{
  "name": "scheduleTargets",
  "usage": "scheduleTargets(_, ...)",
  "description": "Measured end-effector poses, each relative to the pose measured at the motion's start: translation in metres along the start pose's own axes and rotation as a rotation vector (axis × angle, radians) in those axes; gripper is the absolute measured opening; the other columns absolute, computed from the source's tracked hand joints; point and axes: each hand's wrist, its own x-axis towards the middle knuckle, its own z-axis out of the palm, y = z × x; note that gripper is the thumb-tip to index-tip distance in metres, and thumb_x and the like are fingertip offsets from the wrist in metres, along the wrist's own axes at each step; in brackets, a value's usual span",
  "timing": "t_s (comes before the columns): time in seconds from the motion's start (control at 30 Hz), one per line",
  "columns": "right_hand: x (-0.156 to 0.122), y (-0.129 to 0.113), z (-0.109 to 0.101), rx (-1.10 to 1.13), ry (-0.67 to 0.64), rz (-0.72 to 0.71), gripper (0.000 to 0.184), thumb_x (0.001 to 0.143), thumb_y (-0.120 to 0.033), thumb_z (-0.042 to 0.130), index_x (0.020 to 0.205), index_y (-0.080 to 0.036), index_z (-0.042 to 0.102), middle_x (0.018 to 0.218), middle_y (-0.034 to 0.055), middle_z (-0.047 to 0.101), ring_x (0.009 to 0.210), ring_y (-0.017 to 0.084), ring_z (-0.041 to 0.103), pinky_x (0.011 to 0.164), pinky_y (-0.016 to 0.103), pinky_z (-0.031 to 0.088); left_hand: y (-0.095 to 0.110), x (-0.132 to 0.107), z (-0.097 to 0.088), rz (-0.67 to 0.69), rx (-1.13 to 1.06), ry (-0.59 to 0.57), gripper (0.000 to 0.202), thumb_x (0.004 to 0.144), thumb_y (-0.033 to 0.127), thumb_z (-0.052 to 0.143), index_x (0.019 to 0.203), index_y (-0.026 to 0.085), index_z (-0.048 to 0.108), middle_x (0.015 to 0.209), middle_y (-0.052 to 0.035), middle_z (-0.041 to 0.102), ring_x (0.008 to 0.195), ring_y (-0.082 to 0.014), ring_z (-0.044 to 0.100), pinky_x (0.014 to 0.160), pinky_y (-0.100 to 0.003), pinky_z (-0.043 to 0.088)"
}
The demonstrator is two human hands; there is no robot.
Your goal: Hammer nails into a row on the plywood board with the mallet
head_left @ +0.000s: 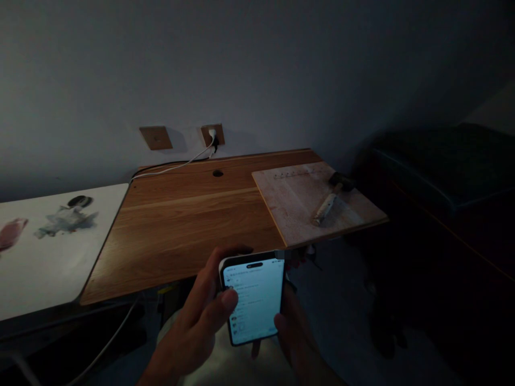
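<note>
A smartphone (pixel 257 303) with a lit screen of text rows is held upright, tilted toward me, in front of the wooden desk's near edge. Around its left side my left hand (pixel 197 327) is closed, with the thumb lying over the screen's left part. My right hand (pixel 295 332) grips the lower right side, its thumb at the screen's edge. Most fingers of both hands are hidden behind the phone; one fingertip shows below it.
Beyond the phone is the wooden desk (pixel 193 214). A hammer-like tool (pixel 326 208) lies on a pale board (pixel 289 201) at its right. At left stands a white tabletop (pixel 52 257) with printed pictures. Cables run to a wall socket (pixel 212 135). A dark bed-like shape (pixel 450 166) fills the right.
</note>
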Motion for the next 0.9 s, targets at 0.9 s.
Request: scheduleTargets(0.9,-0.012,-0.004,-0.012,-0.216,0.039,0.080,0.052,0.094,-0.065,0.069,0.138,-0.037,0.067,0.112,0.0084,0.078,0.096,0.033,0.076,0.076,0.044,0.064,0.006,-0.007,0.025,0.053,0.227,0.163,0.057,0.082,0.046,0.085,0.131,0.029,0.061,0.098,-0.0021,0.072,0.077,-0.0214,0.068,0.065,-0.029,0.056)
